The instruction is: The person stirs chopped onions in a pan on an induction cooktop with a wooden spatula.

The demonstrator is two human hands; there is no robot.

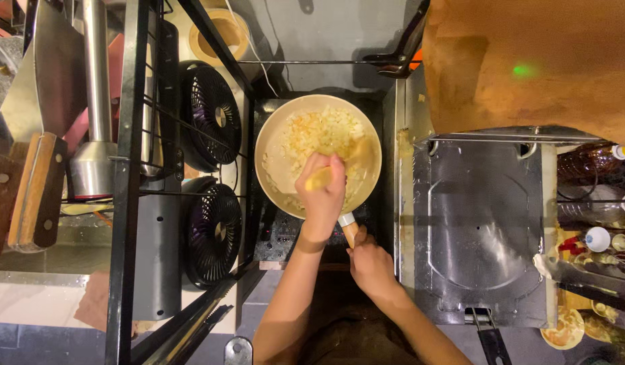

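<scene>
A wooden spatula [353,154] is gripped tight in the left hand [322,192], its blade down in the chopped pale food [319,132]; the pan's handle [350,230] is clamped in the right hand [370,263]; the cream pan [272,145] is sat on a black hob [268,233], near its middle; two black fans [211,169] are stood along the hob's left edge; a steel griddle plate [481,223] is parked off its right edge.

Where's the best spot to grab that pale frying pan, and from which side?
By its wooden handle, from the near side: it sticks out from the frying pan toward the person, clear of the food, and the right hand grips it there.
</scene>
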